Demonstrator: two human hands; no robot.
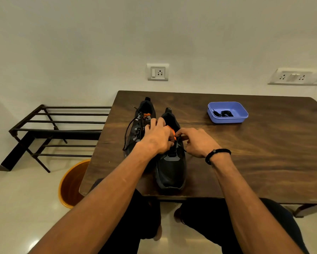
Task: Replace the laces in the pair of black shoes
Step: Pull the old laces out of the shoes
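Observation:
Two black shoes with orange tongues stand side by side on the wooden table (pixel 245 153), toes toward me. The left shoe (pixel 135 129) has a loose black lace (pixel 129 132) trailing down its side. My left hand (pixel 158 136) rests over the throat of the right shoe (pixel 170 169), fingers curled on its tongue and eyelet area. My right hand (pixel 196 142) pinches a thin black lace (pixel 176 145) at the right shoe's eyelets. A black band sits on my right wrist.
A blue plastic tub (pixel 227 112) holding a coiled black lace stands at the table's back right. An orange bucket (pixel 71 184) is on the floor by the table's left corner. A black metal rack (pixel 58 129) stands to the left, against the wall.

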